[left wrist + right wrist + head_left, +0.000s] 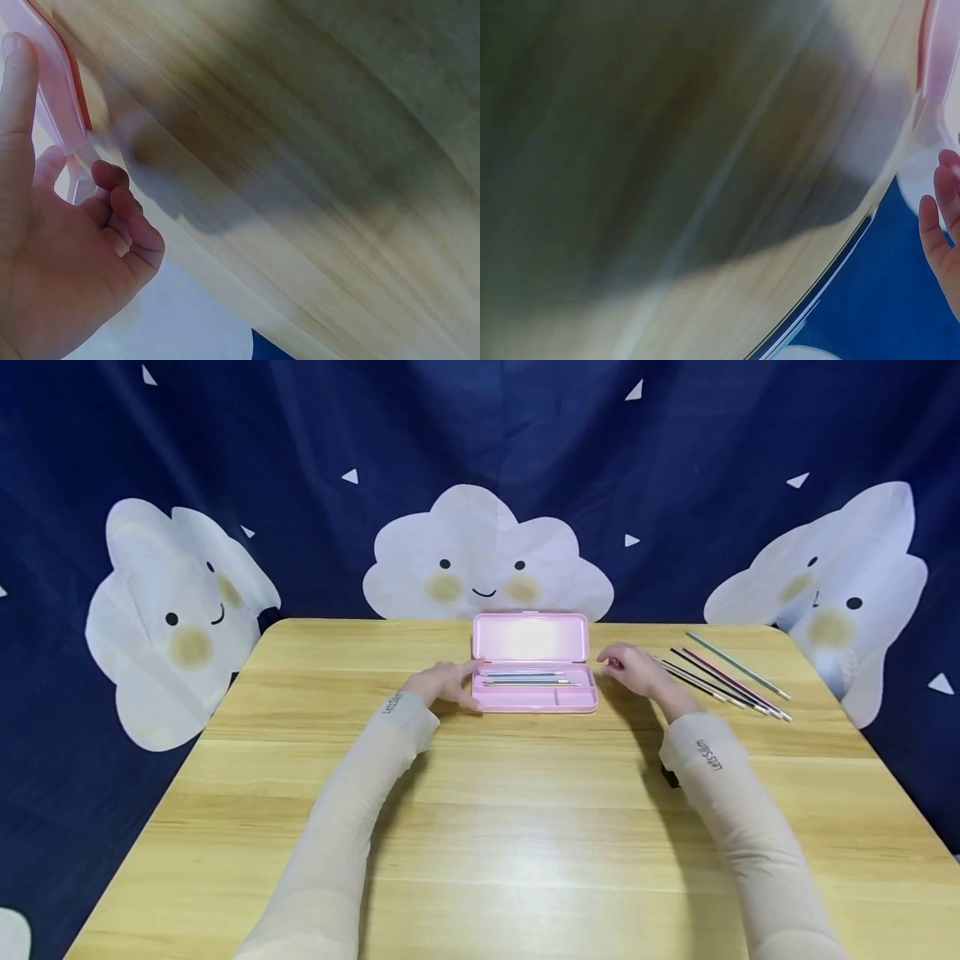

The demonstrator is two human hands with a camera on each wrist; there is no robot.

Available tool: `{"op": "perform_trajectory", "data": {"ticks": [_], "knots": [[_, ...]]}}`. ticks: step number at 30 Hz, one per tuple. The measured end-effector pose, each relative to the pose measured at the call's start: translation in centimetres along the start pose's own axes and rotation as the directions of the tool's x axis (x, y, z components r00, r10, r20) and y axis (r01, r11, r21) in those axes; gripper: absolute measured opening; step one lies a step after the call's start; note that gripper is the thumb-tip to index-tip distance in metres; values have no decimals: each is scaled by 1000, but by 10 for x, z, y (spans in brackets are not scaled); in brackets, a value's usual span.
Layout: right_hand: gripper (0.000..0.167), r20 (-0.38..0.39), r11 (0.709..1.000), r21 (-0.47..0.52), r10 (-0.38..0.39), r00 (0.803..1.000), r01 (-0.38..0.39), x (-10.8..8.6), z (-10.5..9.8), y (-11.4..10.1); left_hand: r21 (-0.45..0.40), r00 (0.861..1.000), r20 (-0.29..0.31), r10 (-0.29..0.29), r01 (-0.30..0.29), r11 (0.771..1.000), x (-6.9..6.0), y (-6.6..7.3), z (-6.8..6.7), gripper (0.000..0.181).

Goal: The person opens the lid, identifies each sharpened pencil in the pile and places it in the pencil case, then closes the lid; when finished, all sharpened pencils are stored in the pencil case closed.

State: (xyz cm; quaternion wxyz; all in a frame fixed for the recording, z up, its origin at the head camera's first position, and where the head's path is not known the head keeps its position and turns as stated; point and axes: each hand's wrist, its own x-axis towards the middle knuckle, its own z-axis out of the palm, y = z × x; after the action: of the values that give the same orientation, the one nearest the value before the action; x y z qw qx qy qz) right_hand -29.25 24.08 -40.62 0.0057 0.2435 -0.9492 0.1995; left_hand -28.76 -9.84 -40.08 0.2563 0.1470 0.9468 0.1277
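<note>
I am viewing a pencil case (516, 698) that is showing pale pink. Inside it, the stored pencils (528, 682) are showing light blue and tan. Right of it, the loose pencils (738, 665) are mixing green, dark red and black, with whitish ends. Beneath it, the counter (525, 827) is displaying yellowish wood grain. Behind it, a navy curtain (322, 552) is carrying white clouds (483, 539) with black eyes and yellow cheeks, plus white triangles (350, 477).

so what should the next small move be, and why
Probably move the right hand to the loose pencils and pick one up: it seems to hold nothing, while the left hand holds the open pink case, which has bare space beside the pencils inside.
</note>
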Motion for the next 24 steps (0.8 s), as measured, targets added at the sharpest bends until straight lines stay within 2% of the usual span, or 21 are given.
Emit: {"op": "perform_trajectory", "data": {"ticks": [13, 20, 24], "knots": [[18, -26, 999, 2, 46, 999, -45, -36, -20, 36, -10, 1000, 4, 9, -9, 1000, -4, 1, 0, 101], [21, 1, 993, -19, 115, 993, -115, -48, -29, 51, 13, 999, -14, 30, -30, 999, 0, -2, 0, 101], [22, 12, 992, -21, 126, 992, -126, -53, -31, 57, 9, 999, -13, 29, -29, 1000, 1, -2, 1, 101]]}}
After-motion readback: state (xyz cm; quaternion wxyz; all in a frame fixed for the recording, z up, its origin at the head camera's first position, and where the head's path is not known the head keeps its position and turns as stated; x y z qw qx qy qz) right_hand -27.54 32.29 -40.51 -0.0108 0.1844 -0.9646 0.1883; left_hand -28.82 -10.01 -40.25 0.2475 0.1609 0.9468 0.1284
